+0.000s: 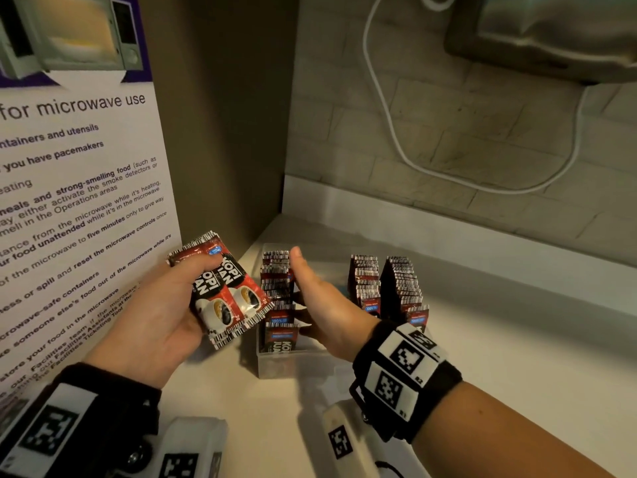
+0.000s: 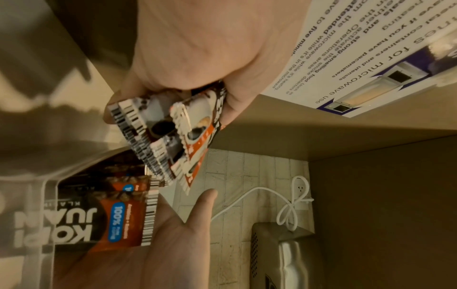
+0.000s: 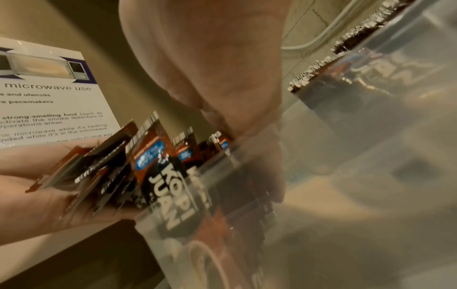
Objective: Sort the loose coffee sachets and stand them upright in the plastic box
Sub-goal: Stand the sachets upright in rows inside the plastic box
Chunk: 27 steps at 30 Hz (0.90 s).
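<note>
Nearest, a stack of Kopi Juan coffee sachets point(image 1: 227, 291) is gripped in the left hand point(image 1: 162, 312), just left of the clear plastic box point(image 1: 293, 362); the thumb is curled over the top sachet and the fingers are wrapped beneath. The right hand point(image 1: 324, 305) is held flat inside the box, fingers straight and pressed together, laid against a row of upright sachets point(image 1: 277, 291) at the box's left side. Two further upright rows point(image 1: 389, 286) are stood at the box's right side. The box is set on a pale counter point(image 1: 517, 339). A microwave-use notice point(image 1: 79, 201) is seen on the left wall, and a white cable point(image 1: 389, 122) on the tiled wall behind.
</note>
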Available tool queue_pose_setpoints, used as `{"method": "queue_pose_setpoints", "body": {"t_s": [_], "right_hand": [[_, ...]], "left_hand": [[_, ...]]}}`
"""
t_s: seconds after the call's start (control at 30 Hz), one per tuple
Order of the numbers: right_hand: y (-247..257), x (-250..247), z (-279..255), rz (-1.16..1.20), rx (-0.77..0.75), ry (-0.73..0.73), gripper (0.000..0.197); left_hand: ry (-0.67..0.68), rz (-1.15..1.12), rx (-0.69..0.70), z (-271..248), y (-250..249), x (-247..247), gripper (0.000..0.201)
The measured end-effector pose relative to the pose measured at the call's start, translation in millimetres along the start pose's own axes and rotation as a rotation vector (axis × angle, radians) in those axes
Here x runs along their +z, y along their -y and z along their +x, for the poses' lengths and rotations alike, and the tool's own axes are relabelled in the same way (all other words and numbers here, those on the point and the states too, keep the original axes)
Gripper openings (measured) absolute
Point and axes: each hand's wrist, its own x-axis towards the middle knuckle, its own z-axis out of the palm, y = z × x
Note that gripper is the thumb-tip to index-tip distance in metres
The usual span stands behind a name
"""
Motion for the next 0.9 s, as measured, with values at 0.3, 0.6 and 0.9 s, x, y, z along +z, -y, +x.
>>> {"method": "queue_pose_setpoints", "body": {"t_s": [0.3,0.6,0.9], "right_hand": [[23,-23,-34,-0.009,-0.460,-0.301,0.034],[33,-29,-55,-0.195,-0.455,-0.119,0.024],[13,-63,-56,0.129,-0.312,-0.188,0.012]], "left_hand": [[0.133,-0.057,0.090,-9,-12,24,0.013],[0.324,-0.017,0.070,-27,9,108,0.019],[0.370,-0.007,-0.112,-35,36,120,0.020]]}}
